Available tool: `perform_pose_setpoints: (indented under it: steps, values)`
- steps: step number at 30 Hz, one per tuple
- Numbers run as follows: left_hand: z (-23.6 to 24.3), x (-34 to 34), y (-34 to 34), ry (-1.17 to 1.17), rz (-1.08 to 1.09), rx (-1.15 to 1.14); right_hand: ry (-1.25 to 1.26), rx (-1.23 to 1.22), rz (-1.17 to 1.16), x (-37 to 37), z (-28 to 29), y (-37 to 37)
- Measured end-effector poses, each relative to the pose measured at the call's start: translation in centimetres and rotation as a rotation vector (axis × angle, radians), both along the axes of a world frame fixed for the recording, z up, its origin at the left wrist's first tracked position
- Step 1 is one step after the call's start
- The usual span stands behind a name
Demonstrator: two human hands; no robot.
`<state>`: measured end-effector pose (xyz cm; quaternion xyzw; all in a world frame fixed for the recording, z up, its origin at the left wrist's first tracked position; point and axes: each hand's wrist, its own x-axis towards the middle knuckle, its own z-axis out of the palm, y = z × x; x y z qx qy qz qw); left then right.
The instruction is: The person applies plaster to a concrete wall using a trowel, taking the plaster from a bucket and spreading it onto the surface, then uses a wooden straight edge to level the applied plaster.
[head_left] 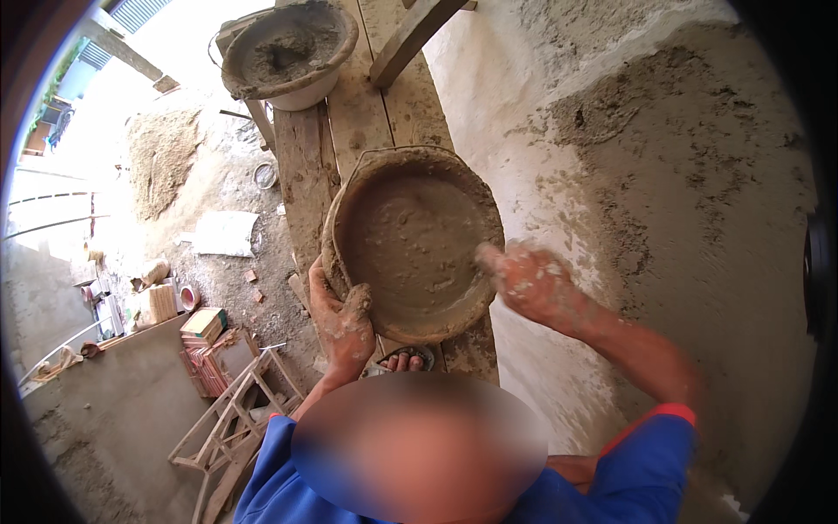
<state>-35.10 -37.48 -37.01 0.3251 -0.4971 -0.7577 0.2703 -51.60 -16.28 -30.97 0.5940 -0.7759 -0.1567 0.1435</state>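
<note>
A round mud-caked bucket [419,333] of wet grey-brown mortar [410,236] stands on the wooden planks in front of me. Its thin wire handle lies by the far rim. My left hand [346,325] grips the near left rim, thumb on top and fingers down the outer side. At the right rim is my right hand [530,278], smeared with mortar and slightly blurred. Its fingers are curled in, with one digit toward the rim; what they hold, if anything, is hidden.
A second mortar-filled basin [301,93] sits farther along the planks [305,175]. A wooden post [415,39] stands beside it. To the right rises a partly plastered wall [698,192]. Down left are a wooden frame [229,428], stacked bricks [202,362] and a sand pile [161,157].
</note>
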Motion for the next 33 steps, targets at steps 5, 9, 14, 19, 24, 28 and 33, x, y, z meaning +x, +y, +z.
perform_pose_setpoints:
  steps: [5,9,14,19,24,28,33]
  values:
    - [-1.2,0.4,-0.4,0.003,0.025,0.030,-0.940,-0.117,-0.326,1.1,-1.2,-0.7]
    - [-2.1,1.1,-1.2,-0.009,-0.035,0.005,-0.912,-0.169,-0.351,1.4,-0.5,0.4]
    - [-2.3,1.3,-1.4,0.073,-0.002,0.080,-0.942,-0.149,-0.431,1.2,2.0,0.5]
    - [-2.2,1.3,-1.4,0.010,0.044,0.112,-0.894,-0.146,-0.440,0.6,3.0,0.0]
    - [-2.4,1.4,-1.3,0.037,0.040,0.093,-0.919,-0.146,-0.488,-0.3,4.5,0.2]
    - [-2.6,1.3,-1.5,0.032,0.005,0.100,-1.027,-0.193,-0.557,-2.4,9.9,-0.2]
    - [-2.4,2.1,-2.0,0.029,0.024,0.057,-1.188,-0.217,-0.655,-6.7,15.0,0.6]
